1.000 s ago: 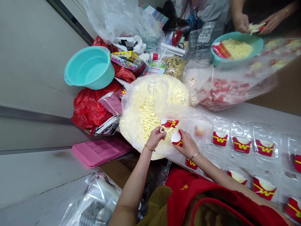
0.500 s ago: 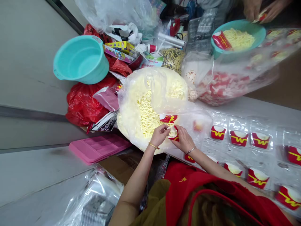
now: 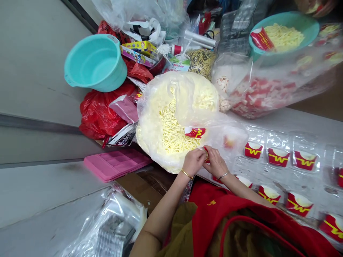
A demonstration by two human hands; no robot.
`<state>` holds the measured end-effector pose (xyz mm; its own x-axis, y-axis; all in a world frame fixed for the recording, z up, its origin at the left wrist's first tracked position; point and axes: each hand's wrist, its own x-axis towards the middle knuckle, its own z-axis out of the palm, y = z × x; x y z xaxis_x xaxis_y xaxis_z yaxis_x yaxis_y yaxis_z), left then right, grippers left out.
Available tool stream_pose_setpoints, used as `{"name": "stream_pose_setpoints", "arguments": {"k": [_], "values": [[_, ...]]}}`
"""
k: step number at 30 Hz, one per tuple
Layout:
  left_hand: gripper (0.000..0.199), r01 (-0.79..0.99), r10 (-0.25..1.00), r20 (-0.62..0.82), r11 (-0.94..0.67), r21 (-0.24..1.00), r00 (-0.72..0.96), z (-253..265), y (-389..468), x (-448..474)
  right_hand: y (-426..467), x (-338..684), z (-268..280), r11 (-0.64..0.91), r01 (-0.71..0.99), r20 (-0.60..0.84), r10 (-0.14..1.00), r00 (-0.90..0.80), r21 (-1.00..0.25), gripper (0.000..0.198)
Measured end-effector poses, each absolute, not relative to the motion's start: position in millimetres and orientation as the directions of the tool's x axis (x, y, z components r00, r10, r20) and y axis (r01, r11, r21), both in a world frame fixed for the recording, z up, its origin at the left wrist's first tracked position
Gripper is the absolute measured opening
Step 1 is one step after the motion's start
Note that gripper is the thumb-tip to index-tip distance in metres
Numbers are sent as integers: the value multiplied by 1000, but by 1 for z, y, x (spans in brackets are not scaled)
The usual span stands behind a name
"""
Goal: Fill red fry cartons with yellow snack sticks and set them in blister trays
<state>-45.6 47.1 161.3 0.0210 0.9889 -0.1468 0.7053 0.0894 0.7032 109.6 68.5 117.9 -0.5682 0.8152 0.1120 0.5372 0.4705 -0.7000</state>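
My right hand [image 3: 216, 164] is closed around a small red toy French-fry carton [image 3: 206, 156], mostly covered by the fingers. Pressed against its near side is my left hand [image 3: 193, 162], fingers pinched together; whatever is in them is hidden. Both hands are at the front edge of a large plastic bag [image 3: 152, 117] of pale yellow fry-shaped sticks [image 3: 175, 134]. Another red carton with a yellow zigzag [image 3: 195, 132] lies on the sticks, just beyond my hands.
Clear blister packs with red cartons [image 3: 278, 157] line the table at right. A bag of red-and-white pieces [image 3: 262, 96] lies behind them. A teal basin [image 3: 93, 64] and pink tray [image 3: 118, 164] are at left. Another person's hand [image 3: 318, 7] is above a second basin [image 3: 312, 28].
My left hand has moved right, closing in on the carton; the pale stick in its fingers no longer shows. The carton has turned and is more covered. The view has shifted slightly.
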Motion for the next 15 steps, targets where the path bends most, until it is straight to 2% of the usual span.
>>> {"name": "stream_pose_setpoints", "arguments": {"k": [2, 4, 6, 7, 11, 15], "values": [[20, 752, 968, -190, 248, 611, -164, 155, 53, -69, 68, 112, 115, 444, 555, 88, 829, -552, -703, 67], [22, 781, 883, -300, 462, 420, -361, 145, 64, -94, 69, 113, 112, 424, 572, 70, 841, -537, -702, 69], [24, 758, 780, -416, 596, 267, -468, 131, 76, -111, 68, 112, 111, 423, 572, 67, 840, -538, -703, 70], [23, 738, 745, -451, 631, 239, -491, 124, 80, -115, 68, 111, 111, 428, 566, 70, 835, -545, -704, 71], [14, 689, 741, -458, 652, 317, -491, 103, 86, -120, 66, 110, 112, 436, 560, 71, 828, -556, -705, 70], [17, 604, 782, -427, 622, 499, -453, 106, 78, -132, 72, 110, 114, 416, 584, 51, 841, -539, -696, 70]]}}
